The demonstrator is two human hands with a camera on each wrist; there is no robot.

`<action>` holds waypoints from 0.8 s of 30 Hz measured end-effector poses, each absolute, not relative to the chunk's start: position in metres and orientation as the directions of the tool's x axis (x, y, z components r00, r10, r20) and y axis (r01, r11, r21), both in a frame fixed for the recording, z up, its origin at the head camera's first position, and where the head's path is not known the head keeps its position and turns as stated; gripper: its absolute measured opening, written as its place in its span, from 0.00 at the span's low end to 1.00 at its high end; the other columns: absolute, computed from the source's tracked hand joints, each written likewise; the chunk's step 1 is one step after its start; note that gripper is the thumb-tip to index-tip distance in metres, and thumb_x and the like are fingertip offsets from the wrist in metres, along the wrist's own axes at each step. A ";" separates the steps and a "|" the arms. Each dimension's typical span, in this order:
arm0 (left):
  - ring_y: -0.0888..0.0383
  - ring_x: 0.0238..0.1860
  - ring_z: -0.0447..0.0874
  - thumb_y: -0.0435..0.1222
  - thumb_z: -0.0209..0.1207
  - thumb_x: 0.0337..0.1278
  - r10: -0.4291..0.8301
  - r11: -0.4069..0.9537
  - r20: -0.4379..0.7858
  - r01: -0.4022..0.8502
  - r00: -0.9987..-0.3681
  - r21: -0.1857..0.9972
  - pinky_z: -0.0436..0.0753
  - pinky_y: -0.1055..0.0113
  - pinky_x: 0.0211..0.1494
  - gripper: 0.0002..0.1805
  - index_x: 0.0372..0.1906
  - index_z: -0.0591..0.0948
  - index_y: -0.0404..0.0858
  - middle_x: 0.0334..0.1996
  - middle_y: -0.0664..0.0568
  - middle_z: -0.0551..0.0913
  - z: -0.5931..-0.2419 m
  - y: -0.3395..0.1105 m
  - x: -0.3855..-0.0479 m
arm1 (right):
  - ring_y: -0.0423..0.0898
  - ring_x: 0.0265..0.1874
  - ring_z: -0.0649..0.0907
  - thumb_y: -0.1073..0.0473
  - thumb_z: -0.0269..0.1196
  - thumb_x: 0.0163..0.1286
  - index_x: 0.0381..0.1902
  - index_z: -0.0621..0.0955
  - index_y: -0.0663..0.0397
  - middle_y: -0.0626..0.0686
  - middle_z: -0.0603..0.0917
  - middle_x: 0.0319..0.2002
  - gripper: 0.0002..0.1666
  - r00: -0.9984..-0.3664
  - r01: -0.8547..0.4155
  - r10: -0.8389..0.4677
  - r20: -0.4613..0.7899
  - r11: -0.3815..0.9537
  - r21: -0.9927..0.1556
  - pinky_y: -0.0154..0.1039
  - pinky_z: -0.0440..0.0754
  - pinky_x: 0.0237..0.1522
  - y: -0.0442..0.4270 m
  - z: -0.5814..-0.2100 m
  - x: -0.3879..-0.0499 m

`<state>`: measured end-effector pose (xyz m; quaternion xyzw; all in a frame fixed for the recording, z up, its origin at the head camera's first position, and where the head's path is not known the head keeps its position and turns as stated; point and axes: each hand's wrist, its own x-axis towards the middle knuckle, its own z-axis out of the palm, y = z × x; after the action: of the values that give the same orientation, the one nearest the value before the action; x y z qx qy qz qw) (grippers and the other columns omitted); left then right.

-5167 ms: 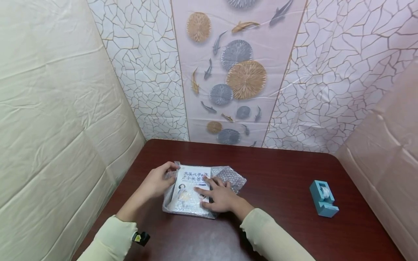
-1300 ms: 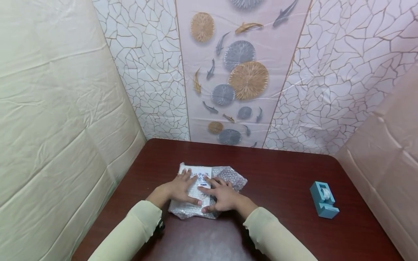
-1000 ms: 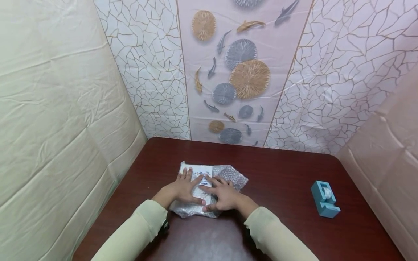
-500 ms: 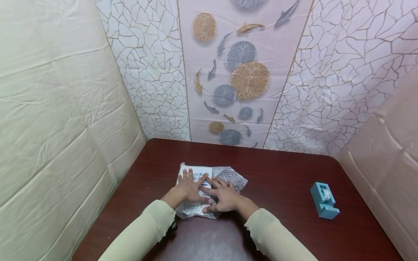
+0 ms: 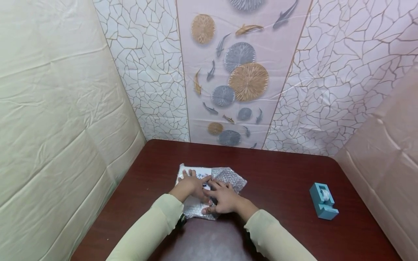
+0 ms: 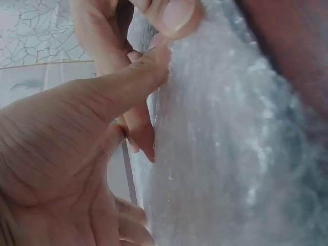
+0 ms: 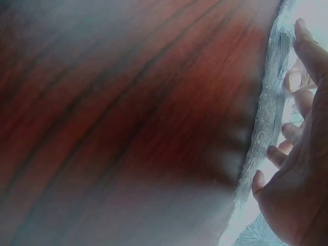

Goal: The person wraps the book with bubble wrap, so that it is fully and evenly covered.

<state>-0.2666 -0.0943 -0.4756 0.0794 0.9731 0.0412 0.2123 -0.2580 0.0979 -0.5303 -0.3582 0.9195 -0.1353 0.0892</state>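
I am resting my left hand (image 5: 193, 186) and right hand (image 5: 224, 199), fingers spread, gripping nothing, on the bubble wrap (image 5: 231, 176), seemingly to flatten it; the book (image 5: 204, 170) inside is lying flat on the table (image 5: 277, 181).

The left hand (image 5: 192, 186) and right hand (image 5: 225, 199) hide much of the book (image 5: 207, 172), its full title unreadable to us. The near edge of the table (image 5: 277, 185) and both sleeves (image 5: 147, 228) run out of frame; a speck (image 5: 107, 239) toward the left edge is too small to name. Bubble wrap (image 6: 246, 123) blurs in our left-wrist view.
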 end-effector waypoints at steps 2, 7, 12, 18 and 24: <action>0.20 0.88 0.38 0.74 0.74 0.48 0.171 0.984 -0.418 0.136 -0.892 0.112 0.57 0.26 0.86 0.64 0.89 0.54 0.73 0.90 0.26 0.41 -0.475 -0.095 -0.266 | 0.66 0.90 0.56 0.19 0.66 0.69 0.85 0.71 0.35 0.55 0.57 0.91 0.54 -0.725 -0.635 -0.685 -0.072 0.706 -0.313 0.85 0.59 0.76 0.097 -0.531 -0.257; 0.19 0.88 0.36 0.75 0.73 0.49 0.179 0.983 -0.434 0.140 -0.883 0.119 0.57 0.26 0.86 0.62 0.88 0.55 0.75 0.90 0.26 0.40 -0.474 -0.098 -0.265 | 0.65 0.90 0.55 0.19 0.65 0.70 0.86 0.70 0.34 0.54 0.55 0.91 0.54 -0.720 -0.639 -0.689 -0.086 0.706 -0.306 0.85 0.58 0.77 0.096 -0.532 -0.258; 0.20 0.88 0.38 0.75 0.72 0.51 0.185 0.982 -0.427 0.152 -0.885 0.110 0.59 0.26 0.86 0.60 0.88 0.55 0.76 0.90 0.26 0.41 -0.473 -0.099 -0.264 | 0.65 0.90 0.55 0.19 0.65 0.70 0.86 0.70 0.34 0.53 0.55 0.91 0.54 -0.718 -0.639 -0.690 -0.093 0.705 -0.308 0.84 0.58 0.77 0.095 -0.533 -0.258; 0.21 0.89 0.38 0.75 0.72 0.50 0.185 0.982 -0.424 0.148 -0.887 0.120 0.58 0.26 0.86 0.60 0.88 0.56 0.75 0.90 0.27 0.41 -0.473 -0.098 -0.265 | 0.63 0.91 0.53 0.19 0.64 0.71 0.87 0.69 0.35 0.53 0.55 0.91 0.54 -0.718 -0.630 -0.689 -0.101 0.705 -0.326 0.85 0.57 0.78 0.096 -0.531 -0.257; 0.20 0.88 0.38 0.77 0.72 0.48 0.186 0.982 -0.427 0.150 -0.885 0.117 0.58 0.26 0.86 0.61 0.87 0.56 0.77 0.90 0.29 0.41 -0.474 -0.095 -0.267 | 0.65 0.90 0.55 0.20 0.65 0.72 0.85 0.71 0.35 0.54 0.57 0.91 0.52 -0.727 -0.627 -0.681 -0.087 0.710 -0.321 0.83 0.57 0.79 0.098 -0.529 -0.255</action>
<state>-0.2672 -0.0953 -0.4735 0.0866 0.9700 0.0403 0.2235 -0.2547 0.0978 -0.5290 -0.3556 0.9193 -0.1360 0.0998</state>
